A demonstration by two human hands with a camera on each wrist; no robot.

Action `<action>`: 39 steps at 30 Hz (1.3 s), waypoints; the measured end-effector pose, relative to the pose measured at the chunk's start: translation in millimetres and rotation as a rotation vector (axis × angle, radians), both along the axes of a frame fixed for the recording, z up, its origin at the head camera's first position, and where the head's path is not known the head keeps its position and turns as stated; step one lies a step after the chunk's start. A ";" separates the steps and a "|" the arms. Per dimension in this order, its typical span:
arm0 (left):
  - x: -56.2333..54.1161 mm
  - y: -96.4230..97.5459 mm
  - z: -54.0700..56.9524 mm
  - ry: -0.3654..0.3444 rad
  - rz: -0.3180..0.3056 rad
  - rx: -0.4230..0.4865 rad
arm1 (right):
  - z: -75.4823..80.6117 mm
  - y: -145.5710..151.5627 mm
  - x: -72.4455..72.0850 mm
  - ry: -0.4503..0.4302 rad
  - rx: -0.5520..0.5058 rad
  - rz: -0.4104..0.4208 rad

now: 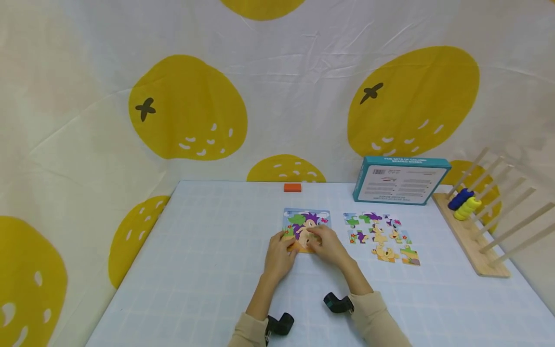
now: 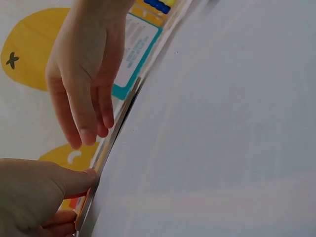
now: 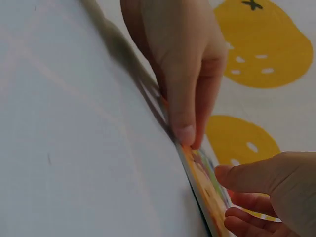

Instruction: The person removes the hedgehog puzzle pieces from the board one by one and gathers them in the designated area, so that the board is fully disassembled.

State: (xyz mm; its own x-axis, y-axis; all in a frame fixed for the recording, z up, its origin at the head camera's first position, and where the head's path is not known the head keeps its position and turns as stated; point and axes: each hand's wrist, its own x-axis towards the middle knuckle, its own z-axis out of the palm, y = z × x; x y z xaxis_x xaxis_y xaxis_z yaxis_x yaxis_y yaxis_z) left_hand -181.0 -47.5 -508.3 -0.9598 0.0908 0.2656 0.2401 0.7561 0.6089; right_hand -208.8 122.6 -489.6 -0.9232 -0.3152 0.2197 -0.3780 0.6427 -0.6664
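A square hedgehog jigsaw puzzle (image 1: 299, 218) lies flat on the table in the head view, its lower part covered by both hands. My left hand (image 1: 279, 257) holds the puzzle's near-left edge, thumb on the near side and fingers along the left. In the right wrist view the left hand's (image 3: 180, 69) thumb and fingertip meet at the puzzle corner (image 3: 201, 175). Over the puzzle's right half is my right hand (image 1: 330, 246). Its fingers look loosely bent and apart from the thumb, with nothing seen between them in the left wrist view, where the right hand (image 2: 86, 69) hangs above the board.
Several loose jigsaw pieces (image 1: 385, 253) lie in rows right of the puzzle. Behind them a teal-edged box (image 1: 403, 180) leans by the wall cloth. A wooden peg stand (image 1: 472, 238) with blue and yellow beads is at far right. An orange block (image 1: 292, 187) sits at the back edge.
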 end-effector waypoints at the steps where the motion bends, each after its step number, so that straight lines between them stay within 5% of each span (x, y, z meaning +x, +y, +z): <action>1: 0.3 -0.3 0.0 -0.007 0.000 0.001 | -1.8 -4.5 -0.9 0.000 0.007 0.000; 5: 0.4 -1.2 0.2 0.005 0.002 -0.002 | -7.4 -17.2 -5.0 0.064 0.058 0.028; 10: 0.7 -2.9 -1.4 0.120 0.007 -0.019 | -8.9 -26.9 -7.0 0.157 0.078 0.084; 13: 2.1 -4.1 0.0 0.140 0.002 -0.014 | -6.4 -30.6 -6.2 0.113 0.081 0.092; 22: -0.7 -7.4 0.4 0.002 -0.001 -0.010 | 1.0 -35.5 -4.3 -0.047 0.061 0.075; 39: -2.0 -9.4 0.5 -0.028 -0.013 -0.044 | 3.9 -38.6 -20.9 -0.212 0.049 -0.011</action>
